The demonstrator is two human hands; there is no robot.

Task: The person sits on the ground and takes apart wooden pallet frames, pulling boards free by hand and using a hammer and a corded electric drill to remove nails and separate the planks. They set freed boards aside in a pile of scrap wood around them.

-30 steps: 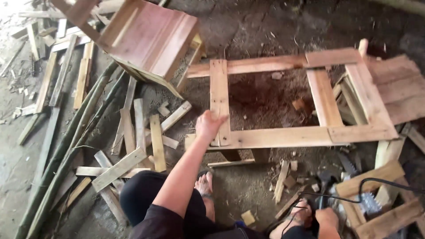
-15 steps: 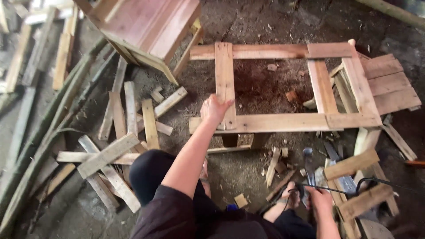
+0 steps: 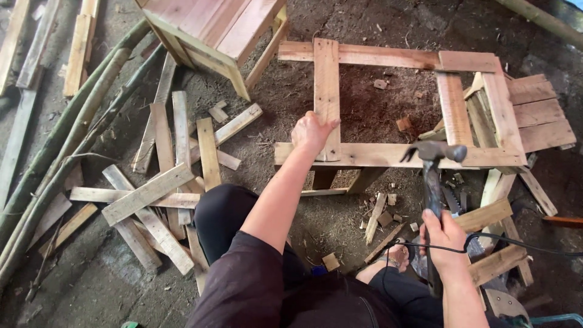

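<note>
frame [image 3: 388, 155] centre, left hand [image 3: 311, 132] on it | hammer [image 3: 432, 182] right, near | loose slats [image 3: 164, 176] left | chair [image 3: 212, 30] far left

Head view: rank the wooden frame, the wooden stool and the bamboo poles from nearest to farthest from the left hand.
From the left hand:
1. Wooden frame: the hand rests on its upright slat, at the near rail.
2. Wooden stool: up and to the left, apart.
3. Bamboo poles: far left, on the ground.
</note>
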